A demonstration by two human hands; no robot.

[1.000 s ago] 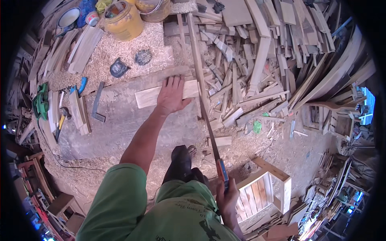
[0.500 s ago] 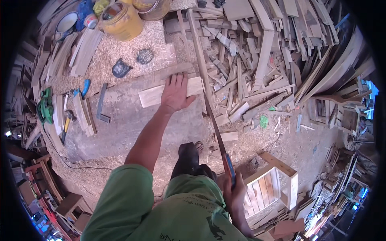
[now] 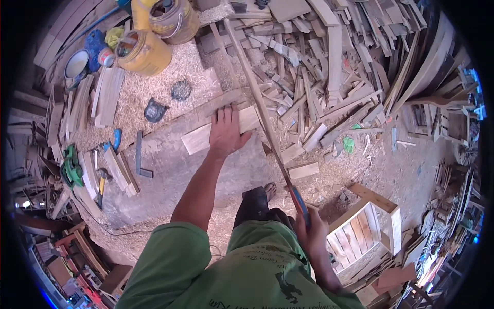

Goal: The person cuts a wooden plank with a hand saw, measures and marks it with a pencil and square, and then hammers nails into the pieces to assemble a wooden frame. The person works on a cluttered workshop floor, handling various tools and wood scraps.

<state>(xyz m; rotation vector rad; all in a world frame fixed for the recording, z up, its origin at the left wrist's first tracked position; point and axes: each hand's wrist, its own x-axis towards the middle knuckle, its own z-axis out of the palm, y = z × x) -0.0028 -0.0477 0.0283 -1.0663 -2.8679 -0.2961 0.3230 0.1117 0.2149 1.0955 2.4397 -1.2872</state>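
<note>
A short pale wooden board (image 3: 196, 140) lies across the grey worktop (image 3: 175, 177), its far edge near a longer wooden strip (image 3: 206, 105). Flat on top of the board, my left hand (image 3: 225, 133) presses down with fingers stretched and thumb out to the side. My right hand (image 3: 312, 229), low on the right, is wrapped round the blue and red handle of a handsaw (image 3: 295, 195). The saw's long blade runs forward past the right end of the board. Whether its teeth touch the wood I cannot tell.
Left on the worktop are a steel square (image 3: 139, 154), a hammer (image 3: 102, 188) and a green power tool (image 3: 72, 165). Yellow buckets (image 3: 149, 54) stand on sawdust at the back. Heaped offcuts (image 3: 314, 92) cover the right. A wooden frame (image 3: 393, 226) sits beside my right arm.
My right hand has pushed the saw forward, away from my body. The left hand stays flat on the board. The whole view has shifted slightly.
</note>
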